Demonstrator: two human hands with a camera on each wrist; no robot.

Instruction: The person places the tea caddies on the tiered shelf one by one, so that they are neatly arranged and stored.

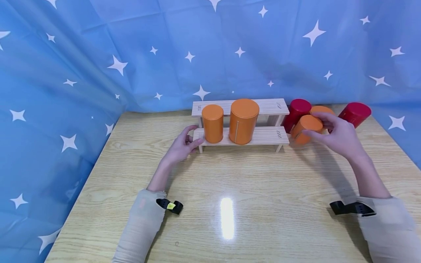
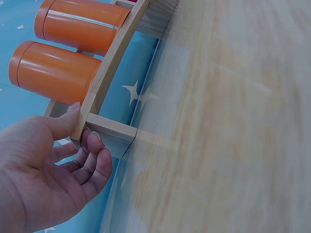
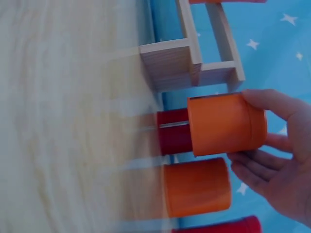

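Note:
My left hand (image 1: 180, 147) grips the left end of the lower step of a two-step wooden rack (image 1: 267, 136), thumb on top and fingers curled beneath, as the left wrist view shows. On that step stand a narrower orange canister (image 1: 213, 125) and a wider orange canister (image 1: 244, 122). To the right of the rack, my right hand (image 1: 343, 137) holds another orange canister (image 3: 221, 125) around its lid end, thumb on one side and fingers on the other. In the right wrist view its base is raised off the tabletop.
Behind the held canister stands a red canister (image 1: 297, 109), close to the rack's right end. Another orange canister (image 3: 197, 188) and a second red canister (image 1: 355, 113) stand farther right on the wooden table (image 1: 256, 190). A blue starred cloth (image 1: 171, 44) hangs behind.

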